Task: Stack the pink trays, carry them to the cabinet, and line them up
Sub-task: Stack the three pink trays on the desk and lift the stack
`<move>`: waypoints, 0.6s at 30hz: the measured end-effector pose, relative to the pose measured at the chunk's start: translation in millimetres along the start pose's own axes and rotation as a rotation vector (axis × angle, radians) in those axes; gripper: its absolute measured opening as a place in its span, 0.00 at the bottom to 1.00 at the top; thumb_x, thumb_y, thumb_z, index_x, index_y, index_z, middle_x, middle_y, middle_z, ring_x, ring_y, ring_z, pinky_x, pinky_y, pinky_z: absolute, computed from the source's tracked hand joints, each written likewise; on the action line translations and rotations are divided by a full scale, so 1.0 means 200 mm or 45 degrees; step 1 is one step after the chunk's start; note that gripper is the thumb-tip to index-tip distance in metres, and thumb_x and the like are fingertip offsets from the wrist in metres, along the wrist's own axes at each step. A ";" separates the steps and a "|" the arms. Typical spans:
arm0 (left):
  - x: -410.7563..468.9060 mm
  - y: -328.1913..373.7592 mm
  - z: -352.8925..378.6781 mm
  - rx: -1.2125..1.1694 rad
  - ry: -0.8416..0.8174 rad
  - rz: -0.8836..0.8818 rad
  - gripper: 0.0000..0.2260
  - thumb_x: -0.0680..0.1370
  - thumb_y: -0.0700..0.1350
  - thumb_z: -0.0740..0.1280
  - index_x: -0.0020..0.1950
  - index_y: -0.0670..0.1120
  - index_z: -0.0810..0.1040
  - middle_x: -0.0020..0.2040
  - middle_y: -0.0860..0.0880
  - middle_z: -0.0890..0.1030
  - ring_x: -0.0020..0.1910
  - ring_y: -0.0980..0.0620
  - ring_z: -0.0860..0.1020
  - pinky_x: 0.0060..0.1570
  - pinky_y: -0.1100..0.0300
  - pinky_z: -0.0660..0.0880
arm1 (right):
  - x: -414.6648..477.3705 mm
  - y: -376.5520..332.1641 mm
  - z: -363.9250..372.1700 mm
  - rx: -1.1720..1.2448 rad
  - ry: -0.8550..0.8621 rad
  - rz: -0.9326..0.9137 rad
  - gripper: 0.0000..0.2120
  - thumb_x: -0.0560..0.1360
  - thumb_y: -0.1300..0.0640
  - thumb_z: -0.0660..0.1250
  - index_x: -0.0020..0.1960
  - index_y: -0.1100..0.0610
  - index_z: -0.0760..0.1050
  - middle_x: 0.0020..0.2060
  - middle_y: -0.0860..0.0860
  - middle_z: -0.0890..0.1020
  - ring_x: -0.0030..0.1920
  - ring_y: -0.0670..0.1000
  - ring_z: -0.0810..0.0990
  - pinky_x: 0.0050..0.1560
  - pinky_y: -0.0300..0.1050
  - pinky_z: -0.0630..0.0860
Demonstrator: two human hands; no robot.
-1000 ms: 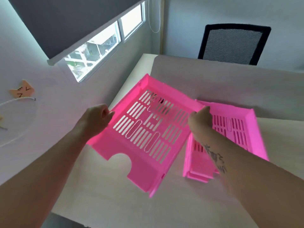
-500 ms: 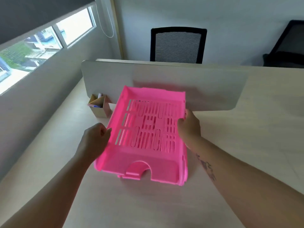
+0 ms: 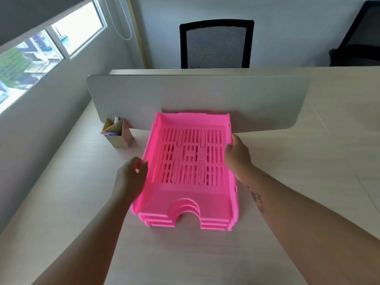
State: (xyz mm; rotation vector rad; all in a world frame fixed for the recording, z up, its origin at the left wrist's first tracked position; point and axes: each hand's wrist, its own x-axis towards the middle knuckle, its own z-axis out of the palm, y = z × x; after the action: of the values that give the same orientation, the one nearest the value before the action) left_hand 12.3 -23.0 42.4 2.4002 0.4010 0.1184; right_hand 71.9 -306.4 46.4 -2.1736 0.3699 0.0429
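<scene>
A stack of pink slotted trays [image 3: 190, 202] rests on the light wooden desk, its back end against the grey divider panel. The top tray sits nested on the ones below, whose front edges show in steps around the arched cut-out. My left hand [image 3: 131, 175] curls around the stack's left rim. My right hand [image 3: 236, 157] grips the right rim a little farther back. Both forearms reach in from the bottom of the view.
A cardboard pen holder [image 3: 118, 133] stands left of the trays by the divider panel [image 3: 257, 99]. A black mesh chair [image 3: 216, 44] stands behind the desk [image 3: 308, 182]. A window wall runs along the left.
The top tray, held tilted in the air beside the stack a second ago, has been brought over and set down onto the stack. Both hands stay on its sides.
</scene>
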 end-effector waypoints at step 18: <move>-0.03 -0.11 0.00 -1.002 -0.821 -0.462 0.22 0.81 0.60 0.56 0.54 0.47 0.83 0.52 0.40 0.85 0.49 0.42 0.84 0.49 0.45 0.80 | -0.19 0.12 -0.01 0.274 -0.200 0.227 0.25 0.83 0.45 0.50 0.75 0.56 0.65 0.71 0.56 0.72 0.65 0.56 0.74 0.61 0.45 0.67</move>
State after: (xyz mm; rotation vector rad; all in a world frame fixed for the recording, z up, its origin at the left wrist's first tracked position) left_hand 1.3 -9.0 28.9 1.4512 0.3766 -0.5496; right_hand 28.9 -310.5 35.3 -1.9060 0.4555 0.2605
